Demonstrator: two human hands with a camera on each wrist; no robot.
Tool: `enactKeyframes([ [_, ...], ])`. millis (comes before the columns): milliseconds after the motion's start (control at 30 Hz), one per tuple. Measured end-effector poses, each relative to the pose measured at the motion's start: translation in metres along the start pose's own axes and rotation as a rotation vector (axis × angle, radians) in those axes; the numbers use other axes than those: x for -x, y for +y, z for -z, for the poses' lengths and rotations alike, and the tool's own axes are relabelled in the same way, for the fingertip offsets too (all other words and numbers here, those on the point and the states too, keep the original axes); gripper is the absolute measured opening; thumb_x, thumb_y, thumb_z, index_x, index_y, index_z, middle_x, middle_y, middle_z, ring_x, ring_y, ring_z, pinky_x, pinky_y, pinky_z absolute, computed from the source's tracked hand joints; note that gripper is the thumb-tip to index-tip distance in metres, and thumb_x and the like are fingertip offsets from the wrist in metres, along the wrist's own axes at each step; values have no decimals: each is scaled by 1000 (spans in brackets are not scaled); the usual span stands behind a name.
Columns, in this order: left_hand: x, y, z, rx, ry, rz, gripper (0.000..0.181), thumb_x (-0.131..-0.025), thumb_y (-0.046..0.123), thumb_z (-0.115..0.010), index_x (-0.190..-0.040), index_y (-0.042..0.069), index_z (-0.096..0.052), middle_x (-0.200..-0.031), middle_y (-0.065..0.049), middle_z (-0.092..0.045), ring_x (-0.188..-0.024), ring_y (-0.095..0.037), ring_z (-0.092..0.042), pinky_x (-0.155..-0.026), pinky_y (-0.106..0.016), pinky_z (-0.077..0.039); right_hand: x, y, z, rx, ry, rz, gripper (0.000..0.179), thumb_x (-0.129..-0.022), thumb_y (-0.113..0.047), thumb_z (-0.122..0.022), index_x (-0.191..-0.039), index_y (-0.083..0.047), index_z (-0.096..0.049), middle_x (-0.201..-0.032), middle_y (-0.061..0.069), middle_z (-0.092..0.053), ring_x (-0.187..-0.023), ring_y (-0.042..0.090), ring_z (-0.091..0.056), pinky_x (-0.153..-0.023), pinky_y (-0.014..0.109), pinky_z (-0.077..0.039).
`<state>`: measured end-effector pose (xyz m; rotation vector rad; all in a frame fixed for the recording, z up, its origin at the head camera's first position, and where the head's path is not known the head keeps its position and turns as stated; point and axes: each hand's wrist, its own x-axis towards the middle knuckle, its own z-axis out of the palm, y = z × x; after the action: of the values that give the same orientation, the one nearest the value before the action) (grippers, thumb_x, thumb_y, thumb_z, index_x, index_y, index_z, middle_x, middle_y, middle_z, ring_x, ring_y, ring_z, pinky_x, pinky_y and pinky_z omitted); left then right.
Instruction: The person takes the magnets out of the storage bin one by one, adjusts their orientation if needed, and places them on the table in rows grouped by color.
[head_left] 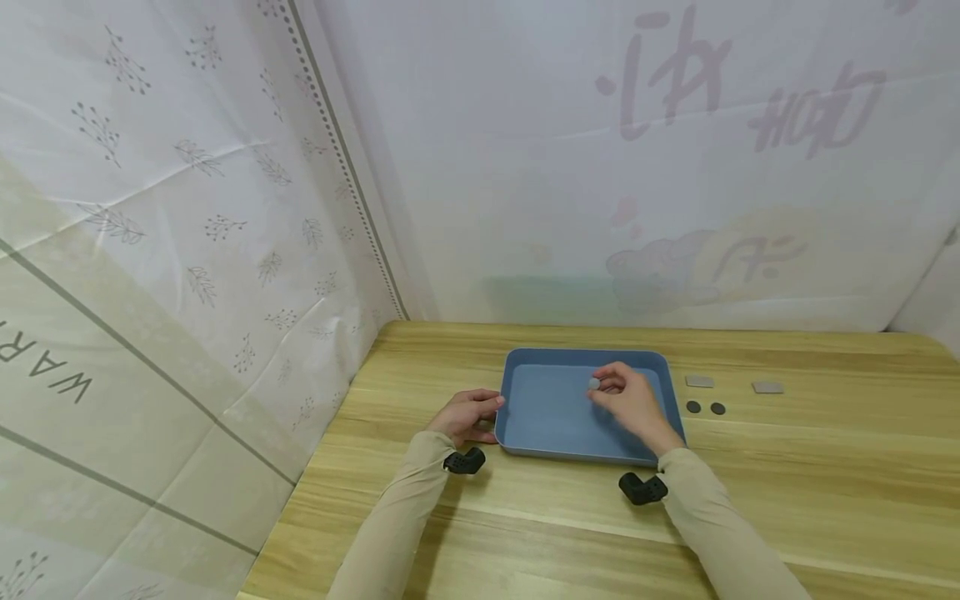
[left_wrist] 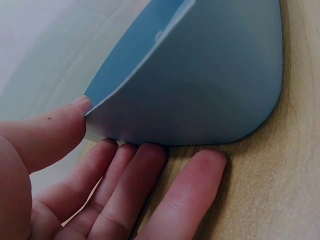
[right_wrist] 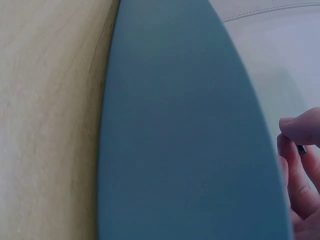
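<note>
A blue rectangular tray (head_left: 547, 417) rests on the wooden table. My left hand (head_left: 467, 414) holds it at its left end; the left wrist view shows the thumb (left_wrist: 65, 127) at the rim and the other fingertips along the bottom edge. Over the inside of the tray, my right hand (head_left: 628, 402) pinches a small grey round disc (head_left: 594, 384) between thumb and fingertips. In the right wrist view the tray's outer wall (right_wrist: 185, 130) fills the middle, and only a dark edge of the held piece (right_wrist: 301, 149) shows between the fingers.
Right of the tray, two dark round discs (head_left: 693, 407) lie side by side on the table (head_left: 825, 475). Behind them are two flat, light grey rectangular pieces (head_left: 699, 382), spaced apart. Printed cloth (head_left: 525, 208) hangs behind the table and at its left.
</note>
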<state>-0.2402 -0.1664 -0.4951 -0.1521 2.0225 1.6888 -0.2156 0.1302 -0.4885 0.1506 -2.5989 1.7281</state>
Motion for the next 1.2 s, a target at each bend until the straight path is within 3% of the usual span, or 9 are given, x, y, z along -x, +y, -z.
enactKeyframes([
  [667,1,0,-1,8,10,4,47,-96,24,-61,-136,1,-52,-115,-18,-65,-87,-18,-66,-72,-41,-59,6,5,22,38,51,48,29,-88,-20,-72,-110,-6,-61,-96,11,-68,-79,11,-58,-69,26,-50],
  [1200,0,-1,0,14,-9,-1,49,-96,26,-61,-136,1,-52,-114,-19,-66,-87,-19,-68,-72,-40,-59,14,6,41,80,86,17,33,-88,-29,-72,-109,-6,-59,-96,10,-68,-79,11,-58,-67,25,-49],
])
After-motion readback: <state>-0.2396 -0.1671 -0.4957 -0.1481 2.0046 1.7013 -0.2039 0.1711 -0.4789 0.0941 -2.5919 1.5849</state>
